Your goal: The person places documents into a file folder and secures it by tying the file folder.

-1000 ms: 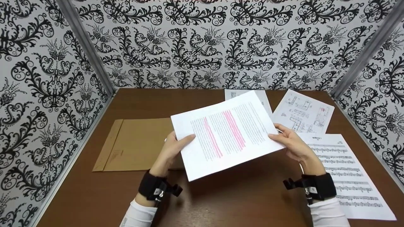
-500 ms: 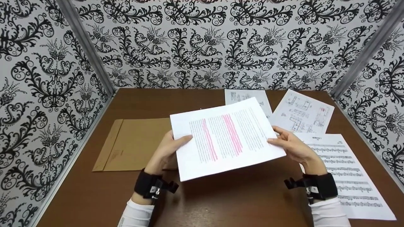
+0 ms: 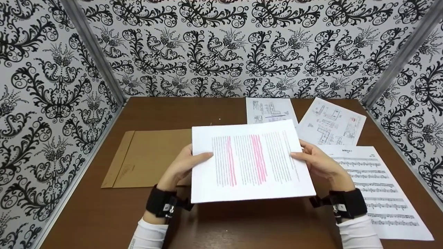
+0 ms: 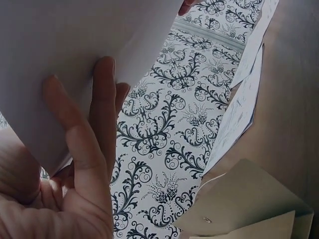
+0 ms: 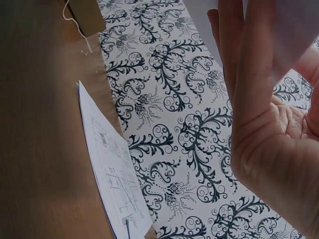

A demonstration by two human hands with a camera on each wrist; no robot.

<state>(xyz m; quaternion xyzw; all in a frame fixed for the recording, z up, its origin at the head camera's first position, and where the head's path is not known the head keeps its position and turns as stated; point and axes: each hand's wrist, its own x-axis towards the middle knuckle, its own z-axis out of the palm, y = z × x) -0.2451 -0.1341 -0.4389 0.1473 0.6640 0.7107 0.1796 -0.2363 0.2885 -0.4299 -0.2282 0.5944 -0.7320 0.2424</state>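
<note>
A white printed document (image 3: 277,186) with two bands of pink highlighter is held up above the table in the head view, its text running sideways. My left hand (image 3: 180,164) pinches its left edge, thumb on the printed face. At the right edge my right hand (image 3: 320,162) pinches it the same way. The left wrist view shows the left fingers (image 4: 82,144) spread against the document's back. In the right wrist view the right fingers (image 5: 254,74) lie behind it too. Whether it is one sheet or several I cannot tell.
A brown envelope (image 3: 152,159) lies on the left of the table (image 3: 86,214), partly behind the document. Sheet music (image 3: 380,193) lies at the right. Two technical drawings, a slanted sheet (image 3: 332,122) and a straighter sheet (image 3: 270,108), lie at the back. Patterned walls (image 3: 221,52) enclose the table.
The document has turned so its lower edge lies nearly level, and it has come lower in the head view, uncovering more of the back drawing. Both hands keep their hold.
</note>
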